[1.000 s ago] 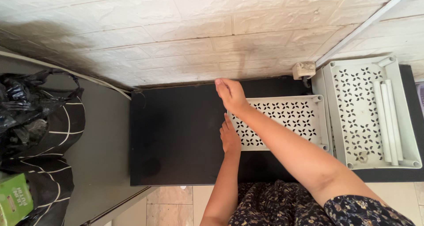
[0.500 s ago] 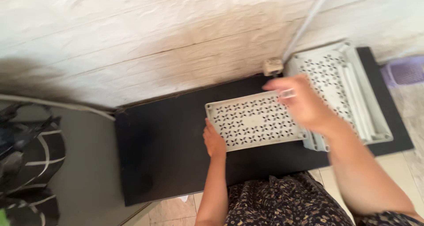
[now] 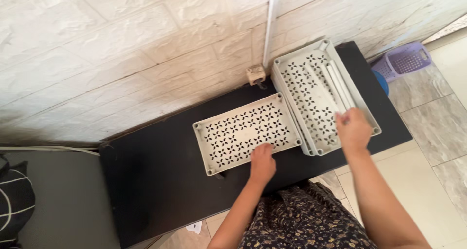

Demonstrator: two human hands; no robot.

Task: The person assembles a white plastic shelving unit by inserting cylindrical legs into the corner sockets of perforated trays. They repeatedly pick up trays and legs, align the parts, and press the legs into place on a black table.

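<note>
Grey perforated panel flat mid-bench, steadied at its near edge by left hand, fingers curled, pressing. Right hand loosely bent atop stacked panels toward bench's right end, gripping nothing discernible.

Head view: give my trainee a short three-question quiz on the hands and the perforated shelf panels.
1. True or false: the left hand rests on the near edge of the single perforated panel.
2. What is the right hand over? A) the purple basket B) the stack of perforated panels C) the wall socket
3. Fill in: both sets of panels lie on a ____ table.

Key: 1 true; 2 B; 3 black.
</note>
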